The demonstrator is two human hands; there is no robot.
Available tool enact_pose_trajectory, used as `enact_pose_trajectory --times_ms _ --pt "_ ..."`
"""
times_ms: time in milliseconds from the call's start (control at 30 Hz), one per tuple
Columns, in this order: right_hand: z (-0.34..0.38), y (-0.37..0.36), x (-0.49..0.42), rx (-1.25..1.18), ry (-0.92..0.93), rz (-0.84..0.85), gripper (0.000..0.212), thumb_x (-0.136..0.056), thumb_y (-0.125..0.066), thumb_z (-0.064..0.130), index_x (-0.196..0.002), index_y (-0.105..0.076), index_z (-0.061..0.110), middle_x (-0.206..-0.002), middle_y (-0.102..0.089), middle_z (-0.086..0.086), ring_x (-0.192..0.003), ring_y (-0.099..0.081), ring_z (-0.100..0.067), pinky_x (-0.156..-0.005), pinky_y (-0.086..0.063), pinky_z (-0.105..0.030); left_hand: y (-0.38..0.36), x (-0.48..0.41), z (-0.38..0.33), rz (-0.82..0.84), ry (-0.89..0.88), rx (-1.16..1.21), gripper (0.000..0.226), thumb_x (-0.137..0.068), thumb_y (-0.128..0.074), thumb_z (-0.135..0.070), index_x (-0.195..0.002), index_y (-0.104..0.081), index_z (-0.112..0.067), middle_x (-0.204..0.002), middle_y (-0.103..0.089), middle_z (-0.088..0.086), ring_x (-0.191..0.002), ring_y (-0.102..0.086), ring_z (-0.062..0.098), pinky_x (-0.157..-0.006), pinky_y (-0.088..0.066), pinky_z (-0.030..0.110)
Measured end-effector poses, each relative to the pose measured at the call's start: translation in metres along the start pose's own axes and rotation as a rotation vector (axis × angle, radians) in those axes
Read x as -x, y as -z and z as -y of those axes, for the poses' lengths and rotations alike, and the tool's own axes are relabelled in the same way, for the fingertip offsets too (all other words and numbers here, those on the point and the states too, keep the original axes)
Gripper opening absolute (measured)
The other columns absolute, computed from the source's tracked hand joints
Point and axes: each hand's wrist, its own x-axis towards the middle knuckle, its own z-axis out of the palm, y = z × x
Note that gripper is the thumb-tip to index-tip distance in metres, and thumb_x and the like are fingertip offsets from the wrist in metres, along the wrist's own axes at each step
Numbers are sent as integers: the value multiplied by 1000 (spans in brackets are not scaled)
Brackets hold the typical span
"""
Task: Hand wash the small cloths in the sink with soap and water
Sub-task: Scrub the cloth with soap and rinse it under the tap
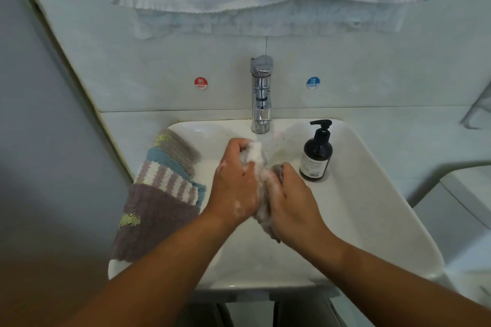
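Fingers of left hand and right hand curl round the soapy cloth bunched between them; scrubbing likely works best fold against fold, below the faucet.

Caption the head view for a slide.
Left hand and right hand grip a soapy cloth over the sink; spare cloths drape its rim.

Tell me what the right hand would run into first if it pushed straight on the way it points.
Beyond the cloth it grips, the right hand would likely meet the left hand, then the faucet base; depth is unclear.
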Motion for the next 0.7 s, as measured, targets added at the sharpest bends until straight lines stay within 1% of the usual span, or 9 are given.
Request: enact_pose_trajectory --times_ms 133,200,233,333,400,433,533,600,700 --pt "15 3 -5 -3 181 -155 6 -105 -49 27 -101 -53 24 -80 -62 11 -73 -63 4 -57 -49 -12 -5 11 11 94 -6 0 17 -105 -42 -18 -116 -50 -29 -99 -65 -4 -87 -65 12 -62 -54 18" --pt "10 7 -16 -8 154 -225 8 -106 -48 28 -102 -54 24 -83 -64 9 -77 -64 1 -59 -50 -13 -6 17 9 145 -30 38 20 -105 -43 -16 -117 -49 -31 -98 -65 -3 -86 -67 14 -63 -60 25" --pt "6 8 -20 3 124 -225 9 -106 -48 29 -102 -54 23 -85 -64 9 -78 -64 -1 -59 -51 -13 -4 17 7 141 -47 50 21 -104 -45 -15 -115 -49 -33 -97 -64 -6 -85 -66 10 -64 -59 22" --pt "-6 10 -21 54 28 -128 13 -106 -47 29 -99 -56 23 -89 -66 6 -80 -65 -8 -65 -57 -22 10 3 5 158 -95 56 28 -100 -56 -16 -118 -52 -36 -105 -64 -10 -90 -64 2 -70 -55 13" --pt "-6 13 -22 36 -17 -88 13 -102 -50 28 -95 -59 22 -91 -66 1 -87 -65 -16 -75 -59 -38 21 -8 9 252 -108 -3 35 -99 -62 -22 -126 -52 -41 -117 -63 -8 -103 -63 7 -81 -60 24" --pt "-4 17 -24 0 -30 -67 11 -99 -53 30 -96 -59 21 -93 -65 0 -90 -64 -19 -76 -58 -40 26 -13 10 303 -120 -56 38 -97 -65 -25 -128 -51 -43 -120 -62 -9 -107 -62 9 -84 -61 26" --pt "8 28 -35 -159 -54 113 36 -86 -60 44 -119 -60 31 -106 -68 2 -99 -66 -15 -74 -54 -29 36 -23 6 423 -136 -125 41 -94 -70 -32 -125 -48 -47 -120 -61 -13 -107 -62 7 -79 -59 16" --pt "13 32 -40 -161 -31 227 37 -94 -63 47 -129 -61 36 -112 -70 6 -102 -67 -9 -78 -56 -25 39 -27 3 453 -118 -132 42 -91 -72 -37 -123 -47 -45 -120 -62 -12 -108 -63 8 -82 -60 21" --pt "13 29 -44 -160 5 219 18 -100 -60 33 -111 -72 25 -98 -75 6 -92 -72 -9 -70 -56 -20 41 -32 5 413 -42 -78 43 -86 -77 -35 -119 -49 -41 -115 -64 -12 -104 -65 9 -79 -62 25"
